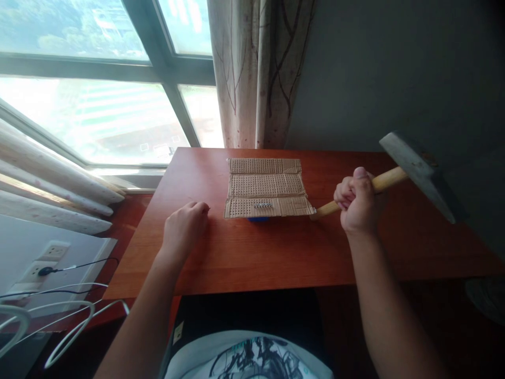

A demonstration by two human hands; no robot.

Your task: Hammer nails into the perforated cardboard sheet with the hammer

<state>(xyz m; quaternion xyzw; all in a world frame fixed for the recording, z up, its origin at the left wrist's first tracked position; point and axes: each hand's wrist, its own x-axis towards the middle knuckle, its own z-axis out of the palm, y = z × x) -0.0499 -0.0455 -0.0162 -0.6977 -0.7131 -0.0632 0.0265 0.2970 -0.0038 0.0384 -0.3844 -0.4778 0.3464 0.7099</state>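
My right hand (357,202) is wrapped around the wooden handle of a hammer (418,167), held up above the right side of the table. The hammer's grey metal head points away to the right. My left hand (185,226) rests on the tabletop with its fingers curled together; whether something small is in them cannot be made out. Between the hands lies a piece of brown cardboard (268,184), folded in panels and punched with rows of small holes. A short row of small metal pieces (263,205) sits on its near panel. Something blue (258,219) shows under the near edge.
The reddish-brown wooden table (252,258) stands beside a large window (98,121) with curtains (244,79). At lower left are wall sockets (47,260) with a black plug and loose white cables (79,326). A dark grey wall (374,79) rises behind the table.
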